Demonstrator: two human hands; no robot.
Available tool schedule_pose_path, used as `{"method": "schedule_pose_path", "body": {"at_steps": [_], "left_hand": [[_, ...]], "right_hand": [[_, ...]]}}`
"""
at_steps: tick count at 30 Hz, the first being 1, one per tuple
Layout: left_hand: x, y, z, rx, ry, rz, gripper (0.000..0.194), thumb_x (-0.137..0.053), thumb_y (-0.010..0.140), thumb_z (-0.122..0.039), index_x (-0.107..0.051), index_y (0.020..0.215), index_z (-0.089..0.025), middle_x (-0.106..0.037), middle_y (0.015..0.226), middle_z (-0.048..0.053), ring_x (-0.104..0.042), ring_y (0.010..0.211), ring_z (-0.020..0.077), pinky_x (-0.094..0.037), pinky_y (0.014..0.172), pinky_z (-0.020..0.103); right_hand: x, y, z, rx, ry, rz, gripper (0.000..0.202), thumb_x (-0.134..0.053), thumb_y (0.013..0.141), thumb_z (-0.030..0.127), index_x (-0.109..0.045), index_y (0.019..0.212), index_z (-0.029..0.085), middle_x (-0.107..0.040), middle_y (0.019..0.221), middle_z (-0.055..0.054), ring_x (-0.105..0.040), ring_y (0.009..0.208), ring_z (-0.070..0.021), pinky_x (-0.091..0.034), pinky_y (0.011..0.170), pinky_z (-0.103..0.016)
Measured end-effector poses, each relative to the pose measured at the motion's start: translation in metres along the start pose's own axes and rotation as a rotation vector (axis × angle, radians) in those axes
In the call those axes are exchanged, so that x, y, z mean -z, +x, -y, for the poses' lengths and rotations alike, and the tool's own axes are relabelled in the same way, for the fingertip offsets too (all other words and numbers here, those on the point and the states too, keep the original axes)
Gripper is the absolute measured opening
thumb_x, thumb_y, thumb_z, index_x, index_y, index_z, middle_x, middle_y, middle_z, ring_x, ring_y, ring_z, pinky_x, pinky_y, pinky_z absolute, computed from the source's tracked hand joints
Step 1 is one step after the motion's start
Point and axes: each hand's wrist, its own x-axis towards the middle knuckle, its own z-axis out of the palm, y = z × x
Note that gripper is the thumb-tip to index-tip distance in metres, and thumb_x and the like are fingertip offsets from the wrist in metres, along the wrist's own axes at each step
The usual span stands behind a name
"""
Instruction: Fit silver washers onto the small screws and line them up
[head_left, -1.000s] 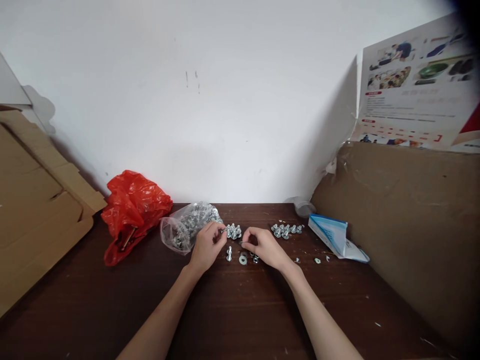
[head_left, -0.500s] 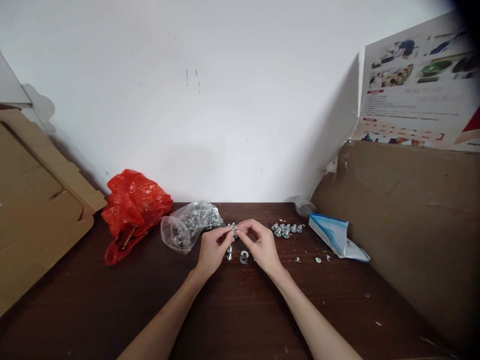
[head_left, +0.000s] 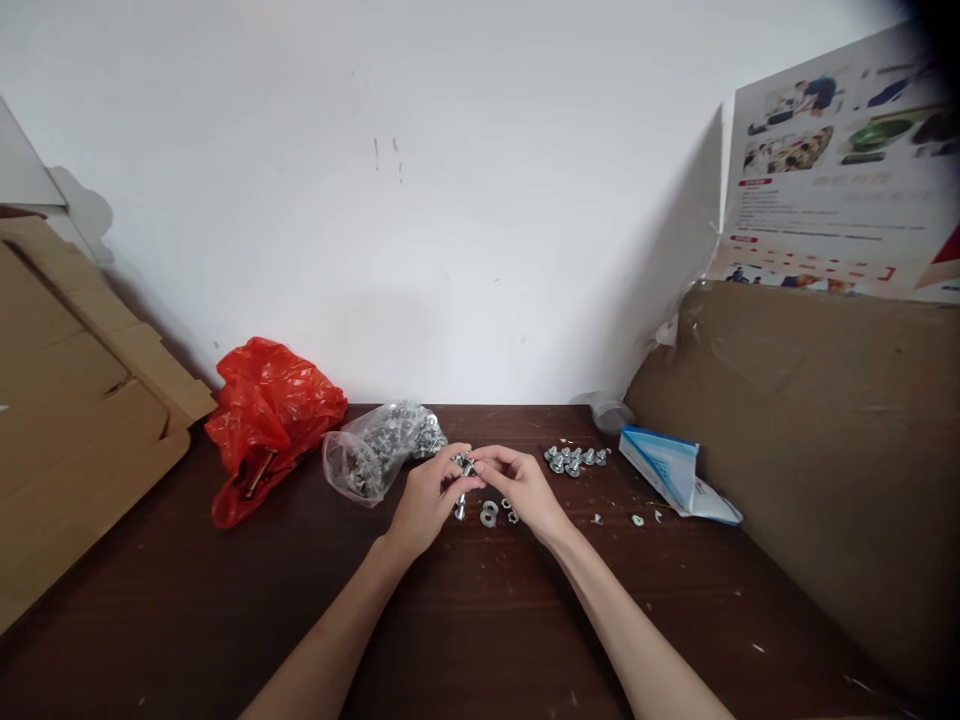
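Both hands meet near the middle of the dark table, around a small shiny metal bolt (head_left: 468,468). My left hand (head_left: 427,497) pinches it from the left, while the fingertips of my right hand (head_left: 523,490) close on it from the right. Just below the fingers lies another bolt (head_left: 460,508), partly hidden by my left hand. Two flat washers (head_left: 489,514) and two nuts (head_left: 511,511) rest on the table beneath my right hand. A group of several bolts (head_left: 574,459) stands to the right.
A clear bag of metal parts (head_left: 382,450) and a red plastic bag (head_left: 274,410) lie left on the dark table (head_left: 480,620). Rightward are a blue and white packet (head_left: 667,475) and scraps (head_left: 637,520). Cardboard flanks both sides; a wall rises behind.
My right hand has shifted slightly, uncovering the nuts beside the washers. The fingers of both hands have changed their hold around the small metal part.
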Motion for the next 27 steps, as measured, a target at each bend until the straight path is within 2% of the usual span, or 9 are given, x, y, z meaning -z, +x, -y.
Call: {"method": "schedule_pose_path", "body": {"at_steps": [4, 10, 14, 18, 21, 25, 27], "left_hand": [[0.001, 0.0005, -0.0021, 0.038, -0.053, -0.009, 0.031, -0.057, 0.085, -0.025, -0.05, 0.115, -0.02, -0.071, 0.078, -0.001, -0.066, 0.073, 0.0152, -0.049, 0.072, 0.026], [0.0003, 0.0022, -0.0054, 0.119, -0.162, 0.024, 0.033, -0.055, 0.086, -0.032, -0.048, 0.115, -0.017, -0.064, 0.057, -0.004, -0.062, 0.055, 0.0137, -0.046, 0.057, 0.023], [0.0, 0.0042, -0.0042, 0.117, -0.249, -0.001, 0.031, -0.061, 0.081, -0.034, -0.054, 0.106, -0.017, -0.064, 0.064, -0.002, -0.062, 0.061, 0.0135, -0.046, 0.059, 0.023], [-0.0005, 0.0054, 0.0002, 0.059, -0.219, 0.005, 0.028, -0.066, 0.077, -0.033, -0.061, 0.099, -0.016, -0.063, 0.073, 0.001, -0.06, 0.066, 0.0137, -0.048, 0.063, 0.024], [0.0005, 0.0057, 0.0022, 0.022, -0.142, -0.027, 0.023, -0.064, 0.08, -0.031, -0.064, 0.097, -0.016, -0.063, 0.075, 0.003, -0.058, 0.066, 0.0133, -0.047, 0.063, 0.024], [0.0043, 0.0059, 0.0009, -0.01, 0.011, -0.062, 0.019, -0.054, 0.086, -0.031, -0.066, 0.085, -0.016, -0.063, 0.075, 0.003, -0.056, 0.069, 0.014, -0.045, 0.065, 0.025], [0.0057, 0.0061, -0.0005, -0.004, 0.027, -0.103, 0.021, -0.049, 0.089, -0.03, -0.065, 0.092, -0.017, -0.063, 0.078, 0.003, -0.056, 0.07, 0.0135, -0.045, 0.065, 0.025]], "right_hand": [[-0.0003, -0.0013, 0.0061, -0.017, 0.062, 0.064, 0.028, -0.071, 0.071, 0.041, -0.066, 0.085, 0.017, -0.061, 0.06, 0.002, -0.056, 0.057, -0.0117, -0.048, 0.061, -0.027], [-0.0036, -0.0029, 0.0093, -0.026, 0.08, 0.135, 0.027, -0.07, 0.072, 0.042, -0.066, 0.081, 0.017, -0.061, 0.057, 0.002, -0.055, 0.055, -0.0115, -0.045, 0.056, -0.025], [-0.0034, -0.0024, 0.0083, 0.004, 0.075, 0.05, 0.025, -0.072, 0.07, 0.04, -0.068, 0.08, 0.018, -0.062, 0.058, 0.002, -0.057, 0.056, -0.0125, -0.047, 0.058, -0.027], [-0.0016, -0.0015, 0.007, 0.017, 0.053, -0.027, 0.025, -0.074, 0.067, 0.039, -0.07, 0.079, 0.018, -0.064, 0.058, 0.001, -0.057, 0.055, -0.0129, -0.049, 0.06, -0.028], [-0.0006, -0.0007, 0.0056, 0.021, 0.065, -0.027, 0.025, -0.075, 0.067, 0.038, -0.07, 0.08, 0.018, -0.066, 0.061, 0.0, -0.06, 0.058, -0.0141, -0.051, 0.063, -0.03], [-0.0001, 0.0005, 0.0032, 0.034, 0.036, -0.043, 0.022, -0.074, 0.068, 0.036, -0.07, 0.081, 0.018, -0.068, 0.065, -0.002, -0.062, 0.062, -0.0149, -0.051, 0.066, -0.03], [0.0001, 0.0007, 0.002, 0.047, -0.007, -0.066, 0.021, -0.074, 0.068, 0.034, -0.07, 0.08, 0.017, -0.067, 0.064, -0.002, -0.062, 0.062, -0.0146, -0.05, 0.065, -0.029]]}}
